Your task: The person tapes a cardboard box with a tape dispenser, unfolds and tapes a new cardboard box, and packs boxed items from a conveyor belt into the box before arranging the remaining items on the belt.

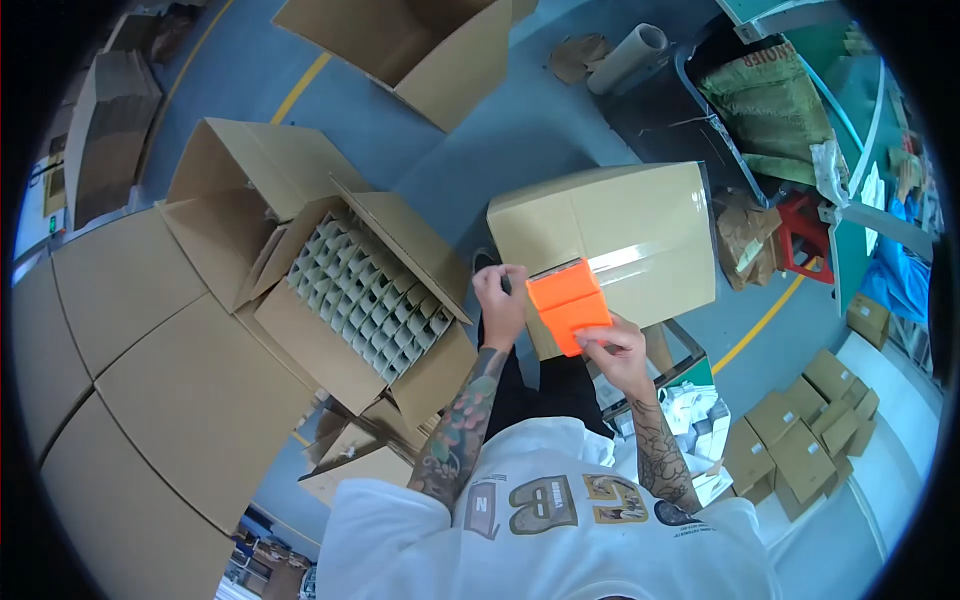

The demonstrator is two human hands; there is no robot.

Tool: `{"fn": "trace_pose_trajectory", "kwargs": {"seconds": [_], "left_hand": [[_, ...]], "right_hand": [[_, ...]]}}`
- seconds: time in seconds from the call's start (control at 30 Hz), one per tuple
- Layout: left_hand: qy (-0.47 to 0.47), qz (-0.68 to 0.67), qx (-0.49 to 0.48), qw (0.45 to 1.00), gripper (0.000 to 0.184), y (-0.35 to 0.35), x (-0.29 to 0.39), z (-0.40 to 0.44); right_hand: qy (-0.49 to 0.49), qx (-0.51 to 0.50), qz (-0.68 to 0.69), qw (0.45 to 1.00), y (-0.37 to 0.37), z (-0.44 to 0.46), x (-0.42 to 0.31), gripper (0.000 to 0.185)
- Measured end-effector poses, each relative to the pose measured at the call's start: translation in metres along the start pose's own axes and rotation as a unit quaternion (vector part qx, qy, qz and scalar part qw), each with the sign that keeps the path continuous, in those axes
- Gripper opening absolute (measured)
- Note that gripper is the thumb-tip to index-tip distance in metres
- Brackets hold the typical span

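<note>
My right hand is closed on a bright orange rectangular piece, thumb across its lower right corner. A line runs across the piece, and a thin dark strip shows along its top edge; its exact kind is unclear. Just left of it, my left hand is raised with its fingers curled together. What they hold, if anything, cannot be made out. Under and behind the orange piece stands a closed cardboard box with shiny clear tape on top. To my left, an open carton contains a grid of pale dividers.
Large closed cartons fill the left side. Another open box stands at the top. A dark bin with a green sack, a white roll and a red stool are at the right. Small boxes are stacked lower right.
</note>
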State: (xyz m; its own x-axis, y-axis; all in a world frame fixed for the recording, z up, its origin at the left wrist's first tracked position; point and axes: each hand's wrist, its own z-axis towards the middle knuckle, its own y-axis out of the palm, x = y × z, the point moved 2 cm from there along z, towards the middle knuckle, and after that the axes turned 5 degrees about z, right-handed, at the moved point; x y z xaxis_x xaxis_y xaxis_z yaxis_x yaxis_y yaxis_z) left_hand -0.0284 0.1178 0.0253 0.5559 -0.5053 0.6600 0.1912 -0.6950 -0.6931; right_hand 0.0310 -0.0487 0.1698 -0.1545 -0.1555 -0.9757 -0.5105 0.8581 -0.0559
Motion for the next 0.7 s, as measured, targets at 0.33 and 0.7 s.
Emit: {"fn": "trace_pose_trajectory", "kwargs": {"seconds": [0.33, 0.7], "left_hand": [[-0.085, -0.466, -0.350, 0.808, 0.017, -0.111, 0.038, 0.045], [-0.004, -0.189, -0.186, 0.964, 0.023, -0.087, -0.008, 0.143]], "right_hand": [[-0.002, -0.095, -0.027, 0.995, 0.037, 0.013, -0.026, 0.017], [0.157, -0.012, -0.035, 0.987, 0.068, 0.006, 0.007, 0.017]]}}
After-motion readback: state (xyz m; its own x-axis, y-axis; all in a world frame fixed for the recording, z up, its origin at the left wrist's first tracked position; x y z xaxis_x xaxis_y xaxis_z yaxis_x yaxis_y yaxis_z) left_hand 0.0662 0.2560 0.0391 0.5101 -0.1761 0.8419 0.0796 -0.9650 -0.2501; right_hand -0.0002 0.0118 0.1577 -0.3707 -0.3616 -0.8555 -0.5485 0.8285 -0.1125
